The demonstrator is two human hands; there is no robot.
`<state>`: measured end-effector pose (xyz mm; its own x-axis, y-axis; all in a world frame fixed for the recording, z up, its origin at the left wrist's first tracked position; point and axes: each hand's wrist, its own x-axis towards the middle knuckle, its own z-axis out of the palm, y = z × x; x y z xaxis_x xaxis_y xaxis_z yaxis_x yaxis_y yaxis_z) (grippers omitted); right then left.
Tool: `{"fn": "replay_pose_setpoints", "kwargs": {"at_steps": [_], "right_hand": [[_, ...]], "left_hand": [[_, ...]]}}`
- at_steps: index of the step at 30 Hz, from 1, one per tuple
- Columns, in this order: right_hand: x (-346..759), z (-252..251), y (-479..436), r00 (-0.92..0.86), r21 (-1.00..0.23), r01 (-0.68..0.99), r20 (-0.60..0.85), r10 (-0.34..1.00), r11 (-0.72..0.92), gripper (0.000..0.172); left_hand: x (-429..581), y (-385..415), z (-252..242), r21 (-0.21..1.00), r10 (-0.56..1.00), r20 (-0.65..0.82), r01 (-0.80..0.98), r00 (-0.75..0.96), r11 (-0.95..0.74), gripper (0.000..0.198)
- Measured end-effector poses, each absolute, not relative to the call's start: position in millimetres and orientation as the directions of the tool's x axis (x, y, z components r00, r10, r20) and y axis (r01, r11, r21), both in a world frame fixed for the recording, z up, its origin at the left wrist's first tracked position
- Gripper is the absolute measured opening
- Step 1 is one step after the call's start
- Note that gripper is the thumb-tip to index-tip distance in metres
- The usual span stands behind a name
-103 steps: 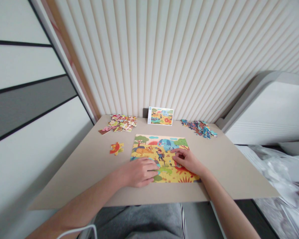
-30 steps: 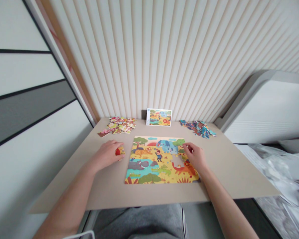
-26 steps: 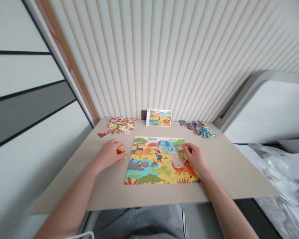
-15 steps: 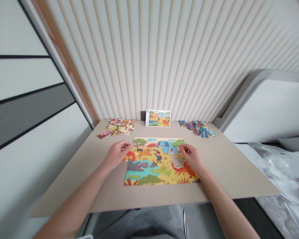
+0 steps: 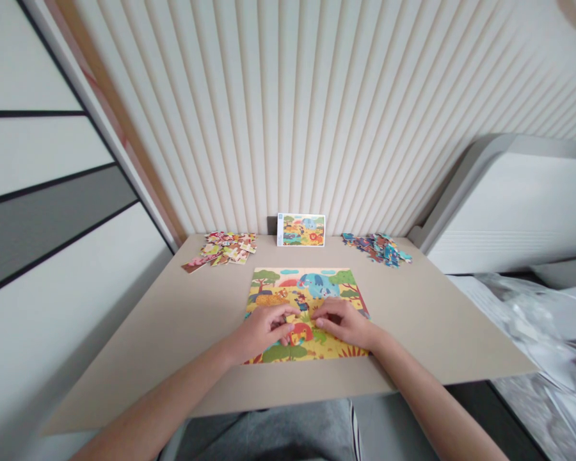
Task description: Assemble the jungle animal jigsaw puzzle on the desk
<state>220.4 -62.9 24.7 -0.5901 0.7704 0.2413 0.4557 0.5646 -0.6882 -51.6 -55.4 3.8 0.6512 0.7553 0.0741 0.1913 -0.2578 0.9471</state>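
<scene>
An animal puzzle [image 5: 317, 283] lies mostly assembled on the beige table, with elephants at its top. Over its lower left part, my left hand [image 5: 269, 328] is closed on a puzzle piece [image 5: 299, 333] showing an orange-red lion. My right hand [image 5: 344, 322] rests over the puzzle's lower right part, its fingers curled and pointing at the piece. Whether anything is between its fingertips is too small to tell. Both hands hide part of the picture beneath them.
A reference card [image 5: 301, 230] stands at the table's back edge. Loose pink and green pieces [image 5: 228, 248] lie back left, blue and brown pieces [image 5: 379, 248] back right. Clear plastic wrapping [image 5: 523, 307] sits beyond the table's right side.
Both hands have moved inward and nearer to me, over the lower middle of the puzzle. The lion piece has moved right with my left hand from the puzzle's left edge.
</scene>
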Motion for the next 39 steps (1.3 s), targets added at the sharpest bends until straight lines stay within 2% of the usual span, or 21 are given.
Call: {"fn": "replay_pose_setpoints", "kwargs": {"at_steps": [4, 6, 9, 12, 16, 21, 32, 39], "right_hand": [[217.8, 22.3, -63.4, -0.630, -0.678, 0.440, 0.234, 0.741, 0.588, 0.036], [219.6, 24.1, -64.0, -0.604, -0.689, 0.458, 0.223, 0.766, 0.562, 0.038], [231.5, 28.9, -63.0, -0.468, -0.706, 0.528, 0.222, 0.855, 0.472, 0.040], [255.1, 30.5, -58.6, -0.293, -0.716, 0.601, 0.217, 0.931, 0.356, 0.043], [286.7, 24.7, -53.4, -0.169, -0.736, 0.647, 0.114, 0.979, 0.197, 0.045], [295.6, 17.2, -54.6, -0.255, -0.733, 0.664, -0.033, 0.966, 0.150, 0.044], [291.3, 18.7, -53.7, -0.209, -0.576, 0.796, 0.029, 0.977, 0.188, 0.038], [285.5, 18.1, -51.1, -0.227, -0.430, 0.878, 0.016, 0.974, 0.212, 0.045]], "left_hand": [[-50.7, -57.5, -1.6, 0.927, 0.744, 0.112, 0.201, 0.659, -0.317, 0.030], [-51.4, -56.3, -1.2, 0.889, 0.768, 0.190, 0.224, 0.611, -0.399, 0.030], [-55.0, -51.8, 3.4, 0.726, 0.760, 0.387, 0.335, 0.523, -0.601, 0.029], [-58.4, -48.2, 8.4, 0.517, 0.670, 0.483, 0.435, 0.564, -0.738, 0.029], [-57.0, -49.9, 9.0, 0.386, 0.591, 0.441, 0.452, 0.675, -0.804, 0.030], [-53.4, -52.7, 5.2, 0.347, 0.569, 0.383, 0.457, 0.728, -0.819, 0.030], [-53.1, -52.7, 5.2, 0.295, 0.570, 0.368, 0.489, 0.735, -0.821, 0.026], [-35.5, -51.5, 16.9, 0.182, 0.492, 0.321, 0.457, 0.809, -0.871, 0.028]]}}
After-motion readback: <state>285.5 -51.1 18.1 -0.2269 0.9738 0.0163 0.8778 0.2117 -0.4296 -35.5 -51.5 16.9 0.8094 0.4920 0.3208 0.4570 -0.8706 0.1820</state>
